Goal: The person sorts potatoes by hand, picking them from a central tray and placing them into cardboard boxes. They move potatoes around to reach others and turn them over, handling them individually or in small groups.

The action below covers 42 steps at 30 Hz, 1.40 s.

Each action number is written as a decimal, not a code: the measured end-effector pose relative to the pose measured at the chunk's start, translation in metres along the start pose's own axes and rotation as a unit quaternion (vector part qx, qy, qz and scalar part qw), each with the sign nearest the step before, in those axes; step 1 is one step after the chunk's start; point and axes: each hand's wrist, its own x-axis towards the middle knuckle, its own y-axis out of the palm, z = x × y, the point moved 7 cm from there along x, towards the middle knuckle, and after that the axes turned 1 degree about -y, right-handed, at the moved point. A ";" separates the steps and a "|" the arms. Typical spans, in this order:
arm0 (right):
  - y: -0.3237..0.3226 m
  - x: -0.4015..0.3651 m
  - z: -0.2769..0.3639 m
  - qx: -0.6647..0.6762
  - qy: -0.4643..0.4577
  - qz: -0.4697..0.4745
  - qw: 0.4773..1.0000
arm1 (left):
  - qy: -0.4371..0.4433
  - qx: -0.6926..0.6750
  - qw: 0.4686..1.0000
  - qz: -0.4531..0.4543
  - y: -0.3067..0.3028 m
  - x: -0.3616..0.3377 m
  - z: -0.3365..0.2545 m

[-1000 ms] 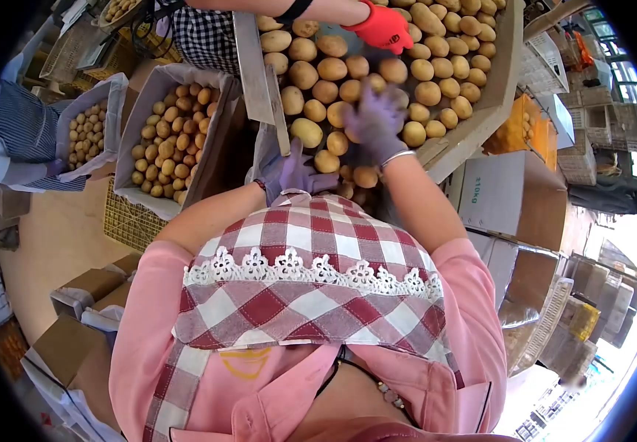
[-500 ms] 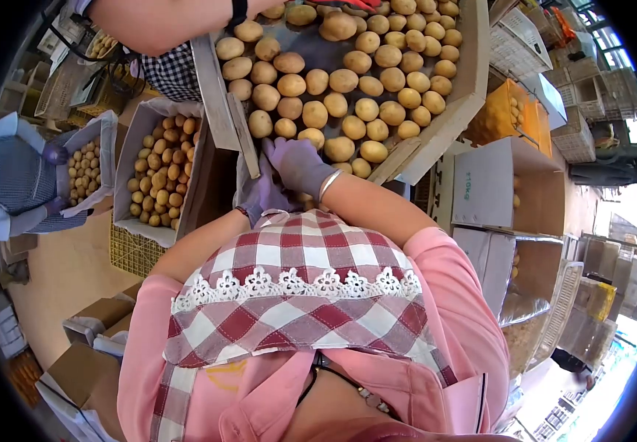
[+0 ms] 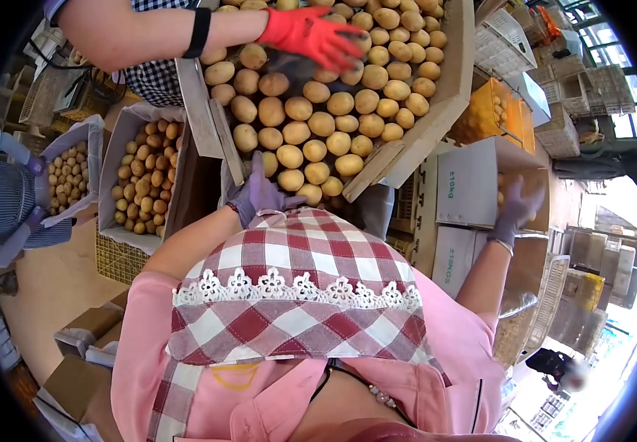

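Round yellow-brown fruits (image 3: 321,124) cover the wooden-edged sorting tray (image 3: 436,110) in front of me. My left hand (image 3: 262,193), in a purple glove, is at the tray's near outlet with fingers spread, beside the nearest fruits. Out to the right, my right hand (image 3: 519,210), also gloved, is over an open cardboard box (image 3: 536,177) with its fingers apart and nothing visible in it. A co-worker's red-gloved hand (image 3: 318,37) reaches across the far part of the tray, blurred by motion.
Left of the tray stands a lined crate of fruits (image 3: 142,177) on a yellow basket (image 3: 116,258). Another person (image 3: 9,191) is at the far left with a smaller lined crate. White boxes (image 3: 466,184) and an orange crate (image 3: 484,110) stand at the right.
My right hand has left the tray outlet and swung far right to the cardboard box. The co-worker's red glove has come further over the tray. Fruits have shifted toward the outlet.
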 end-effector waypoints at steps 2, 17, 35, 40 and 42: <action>0.019 0.001 0.128 0.094 -0.205 0.012 0.974 | 0.003 0.019 0.999 -0.026 0.003 -0.003 0.001; 0.147 -0.159 0.334 -0.040 -0.292 0.599 0.745 | 0.003 0.077 0.996 -0.055 -0.049 -0.013 0.000; -0.330 -0.144 -0.253 -0.266 0.384 0.013 0.884 | -0.145 -0.056 0.986 -0.058 -0.021 0.036 0.017; -0.228 -0.122 -0.218 -0.004 0.330 0.006 0.944 | -0.091 0.031 0.995 -0.021 -0.007 0.029 0.014; -0.136 -0.062 -0.092 -0.008 0.236 0.035 0.971 | -0.071 0.063 0.995 -0.001 -0.003 0.024 0.013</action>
